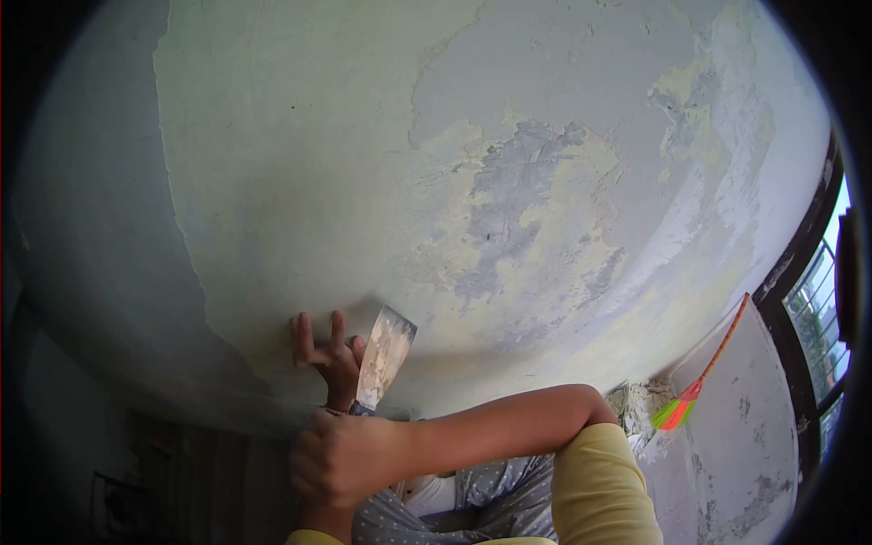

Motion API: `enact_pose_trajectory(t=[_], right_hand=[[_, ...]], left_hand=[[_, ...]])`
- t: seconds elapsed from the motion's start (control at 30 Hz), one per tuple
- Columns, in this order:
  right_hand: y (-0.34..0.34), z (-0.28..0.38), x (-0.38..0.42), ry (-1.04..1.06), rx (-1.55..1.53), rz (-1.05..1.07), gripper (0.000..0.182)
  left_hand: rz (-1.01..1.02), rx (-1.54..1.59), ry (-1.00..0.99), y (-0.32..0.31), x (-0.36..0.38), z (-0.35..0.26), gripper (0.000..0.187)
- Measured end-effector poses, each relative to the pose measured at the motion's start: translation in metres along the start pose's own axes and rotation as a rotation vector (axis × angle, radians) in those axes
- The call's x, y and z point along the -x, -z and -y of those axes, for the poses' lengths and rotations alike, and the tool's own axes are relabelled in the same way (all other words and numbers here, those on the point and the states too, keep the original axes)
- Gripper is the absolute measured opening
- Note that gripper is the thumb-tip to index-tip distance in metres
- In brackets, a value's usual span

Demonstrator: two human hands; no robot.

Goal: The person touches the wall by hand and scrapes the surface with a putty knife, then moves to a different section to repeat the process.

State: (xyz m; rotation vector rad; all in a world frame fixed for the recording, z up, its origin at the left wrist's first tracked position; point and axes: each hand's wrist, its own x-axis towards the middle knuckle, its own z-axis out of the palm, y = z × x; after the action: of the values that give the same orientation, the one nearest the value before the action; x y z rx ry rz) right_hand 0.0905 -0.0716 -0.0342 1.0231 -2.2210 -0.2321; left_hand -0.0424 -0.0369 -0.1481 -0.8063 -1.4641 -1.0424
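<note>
My right hand [350, 454] is closed in a fist around the dark handle of a putty knife [388, 354], low in front of the wall. The wide metal blade points up and is smeared with pale residue. Just behind it my left hand [329, 356] is raised, fingers apart and partly bent, fingertips at the wall [272, 200]. My right fist overlaps the left wrist in this view and hides part of it. On the wall, pale green paint borders grey areas, with a rough scraped patch [522, 213] up and to the right of the blade.
A small broom [679, 407] with orange and green bristles leans at the lower right. Beyond it stands a dark-framed window [822, 309] with bars. Broken plaster [643, 400] shows near the broom. My legs in grey dotted trousers [509, 481] are below.
</note>
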Motion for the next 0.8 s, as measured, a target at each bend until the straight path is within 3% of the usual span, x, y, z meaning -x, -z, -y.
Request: enact_pose_trajectory(t=[0.1, 0.17, 0.2, 0.27, 0.4, 0.47, 0.6, 0.7, 0.8], right_hand=[[0.007, -0.022, 0.0, -0.014, -0.017, -0.022, 0.015], [0.002, -0.029, 0.005, -0.089, 0.008, -0.024, 0.015], [-0.004, -0.029, 0.008, -0.054, -0.013, 0.038, 0.015], [-0.001, -0.016, 0.005, -0.01, -0.072, 0.067, 0.015], [0.027, -0.016, -0.002, 0.086, -0.121, 0.048, 0.015], [0.026, -0.06, 0.003, -0.081, 0.211, 0.052, 0.015], [0.027, -0.018, 0.007, -0.036, -0.063, 0.024, 0.015], [0.039, 0.0, 0.001, 0.091, -0.09, 0.044, 0.015], [0.011, -0.042, 0.012, -0.018, 0.085, 0.077, 0.016]], left_hand=[[0.017, -0.049, -0.001, 0.003, 0.001, 0.003, 0.035], [0.268, -0.072, -0.059, 0.024, -0.012, -0.006, 0.035], [0.261, -0.067, -0.054, 0.016, -0.007, -0.008, 0.035], [-0.044, -0.02, 0.031, -0.006, 0.001, -0.005, 0.035], [0.007, -0.086, -0.002, 0.003, 0.006, -0.002, 0.036], [0.254, -0.032, 0.137, 0.019, 0.005, -0.01, 0.039], [0.029, 0.043, 0.009, -0.003, 0.008, 0.001, 0.04], [0.048, -0.052, 0.015, -0.003, 0.006, -0.002, 0.039], [0.011, -0.027, -0.071, -0.002, 0.002, 0.0, 0.039]])
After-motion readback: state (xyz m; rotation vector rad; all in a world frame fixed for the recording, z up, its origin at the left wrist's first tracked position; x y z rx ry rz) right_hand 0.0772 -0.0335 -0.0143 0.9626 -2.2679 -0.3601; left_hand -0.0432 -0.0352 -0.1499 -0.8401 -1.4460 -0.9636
